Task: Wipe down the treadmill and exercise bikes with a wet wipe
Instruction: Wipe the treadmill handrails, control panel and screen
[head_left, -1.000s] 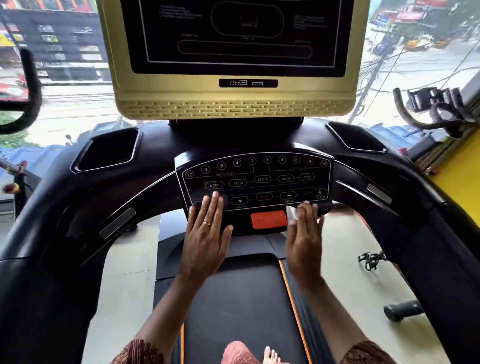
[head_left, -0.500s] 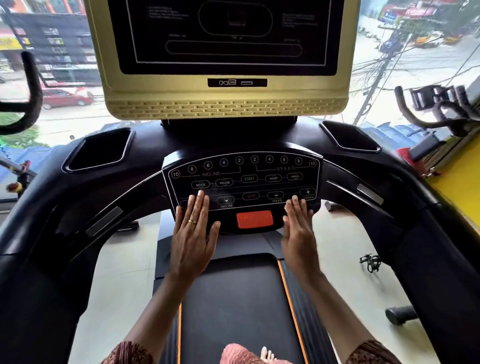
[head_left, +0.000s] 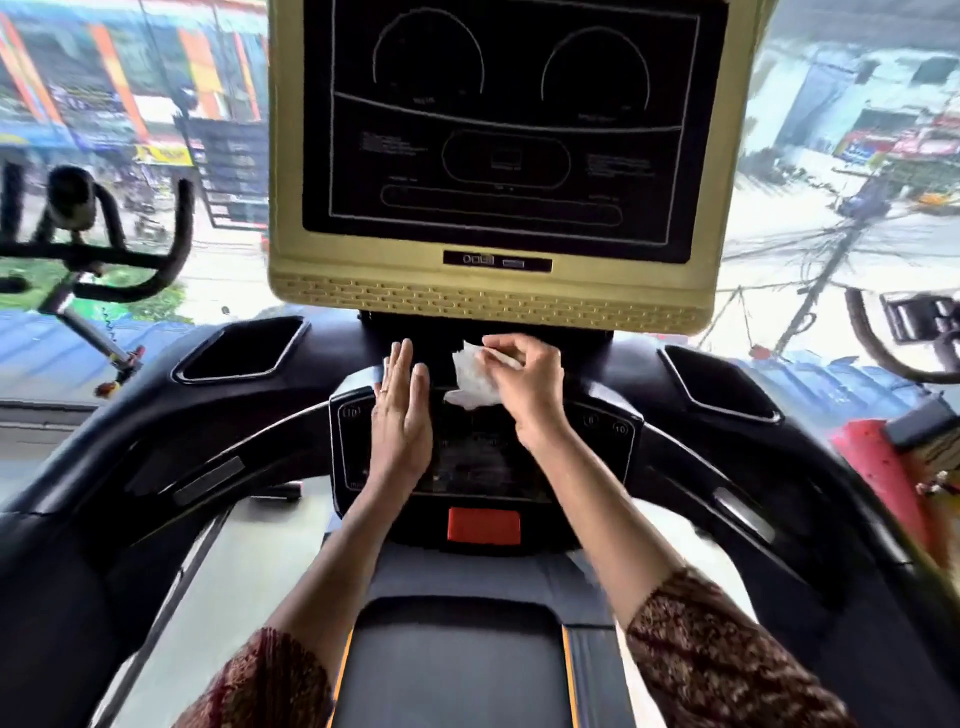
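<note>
The wet wipe (head_left: 475, 379) is up high, a crumpled white wad right at the top edge of the button panel (head_left: 597, 457), just under the foot of the big gold-framed screen (head_left: 498, 130). The right hand (head_left: 530, 384) has it, fingers curled in and pinching the wad from the right. Its lower end hangs over the panel's top edge, and whether it touches there I cannot tell.

Just beside it, the left hand (head_left: 402, 410) lies flat on the upper left of the panel. Its fingers are straight and pressed together, there is a ring on one of them, and it holds nothing. The two hands are near but apart, with the wipe between them.

Lower down, the red button (head_left: 484, 526) sits uncovered at the panel's bottom edge. The panel's print is mostly blurred.

The treadmill (head_left: 130, 415) curves its black dashboard round both sides, with a left cup well (head_left: 241, 347) and a right cup well (head_left: 719, 384). The dark belt (head_left: 452, 670) runs beneath the forearms, and patterned brown sleeves (head_left: 717, 660) show at the bottom.

At the far left are the handlebars of an exercise bike (head_left: 179, 234). A second bike (head_left: 862, 338) pokes in at the right edge, against the window.
</note>
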